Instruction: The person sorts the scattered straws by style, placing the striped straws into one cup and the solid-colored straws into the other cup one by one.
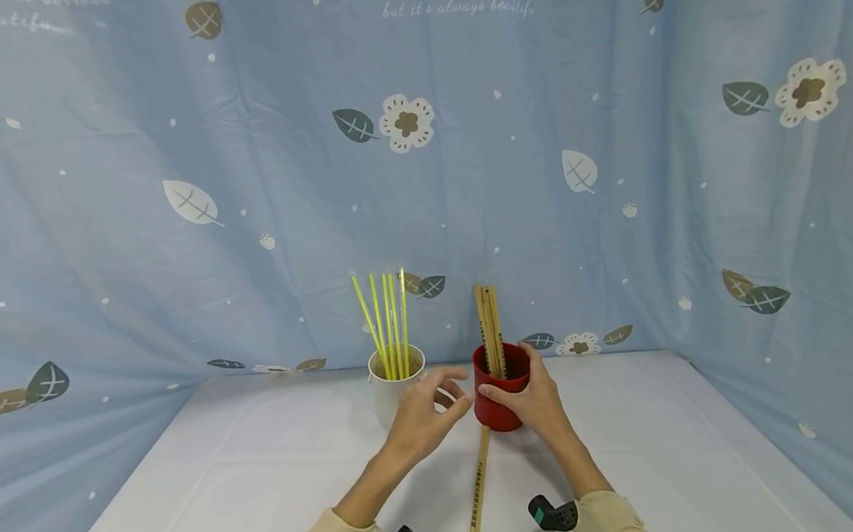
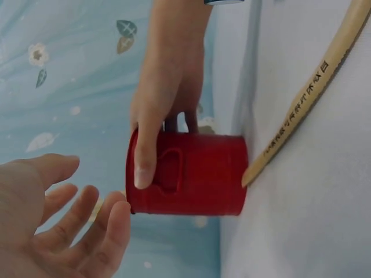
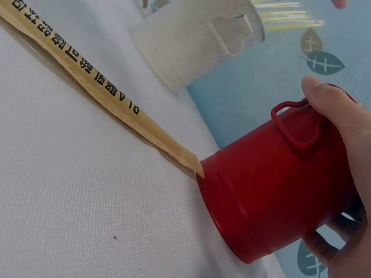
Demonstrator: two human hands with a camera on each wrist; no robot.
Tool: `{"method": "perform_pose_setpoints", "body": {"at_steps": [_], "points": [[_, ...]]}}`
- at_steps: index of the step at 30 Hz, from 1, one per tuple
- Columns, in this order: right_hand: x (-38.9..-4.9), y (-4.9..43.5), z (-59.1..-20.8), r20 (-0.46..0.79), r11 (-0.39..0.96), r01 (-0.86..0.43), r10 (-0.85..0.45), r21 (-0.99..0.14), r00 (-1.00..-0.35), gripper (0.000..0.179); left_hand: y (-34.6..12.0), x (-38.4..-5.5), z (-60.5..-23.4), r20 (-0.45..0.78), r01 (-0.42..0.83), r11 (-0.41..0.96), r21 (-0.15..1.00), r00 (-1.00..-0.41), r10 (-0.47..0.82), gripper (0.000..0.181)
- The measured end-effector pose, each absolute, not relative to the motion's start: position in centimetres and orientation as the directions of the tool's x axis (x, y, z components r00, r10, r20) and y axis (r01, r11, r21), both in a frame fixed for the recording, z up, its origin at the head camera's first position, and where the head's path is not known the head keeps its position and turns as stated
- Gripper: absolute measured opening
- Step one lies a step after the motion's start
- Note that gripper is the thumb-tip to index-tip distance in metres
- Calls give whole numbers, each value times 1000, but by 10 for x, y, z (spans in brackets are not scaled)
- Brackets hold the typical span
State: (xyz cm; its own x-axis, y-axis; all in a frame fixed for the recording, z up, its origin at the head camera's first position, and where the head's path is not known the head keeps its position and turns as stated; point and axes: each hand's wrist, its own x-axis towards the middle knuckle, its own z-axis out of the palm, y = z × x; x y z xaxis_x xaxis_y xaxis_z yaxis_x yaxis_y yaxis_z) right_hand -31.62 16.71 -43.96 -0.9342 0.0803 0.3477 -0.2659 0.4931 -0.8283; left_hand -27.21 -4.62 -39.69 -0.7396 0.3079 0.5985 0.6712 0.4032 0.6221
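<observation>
A red metal pail (image 1: 494, 415) with a small wire handle stands upright on the table. My right hand (image 1: 541, 399) grips it, thumb near the handle and fingers around the far side. Several straws in brown printed paper wrappers (image 1: 490, 332) rise out of the pail. My left hand (image 1: 422, 417) hovers just left of the pail, fingers loosely bent and holding nothing, as the left wrist view also shows. One wrapped straw (image 1: 478, 496) lies on the table, its far end at the pail's base.
A white pail (image 1: 384, 399) with several yellow straws (image 1: 394, 327) in clear wrappers stands left of the red one, partly behind my left hand. A white cloth covers the table (image 1: 263, 479). Blue printed curtain (image 1: 302, 209) hangs behind and along both sides.
</observation>
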Motion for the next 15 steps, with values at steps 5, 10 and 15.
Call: {"method": "perform_pose_setpoints", "body": {"at_steps": [5,10,15], "points": [[-316,167,-441,348,492,-268,78,-828,-934,104,-46,-271,-400,567,659,437,613,-751,337,26],[-315,167,-442,357,489,-278,76,-827,-931,104,-46,-269,-401,527,632,478,610,-774,351,26],[-315,168,-442,368,490,-289,70,-822,-927,106,-44,-268,-404,528,634,510,582,-771,356,26]]}}
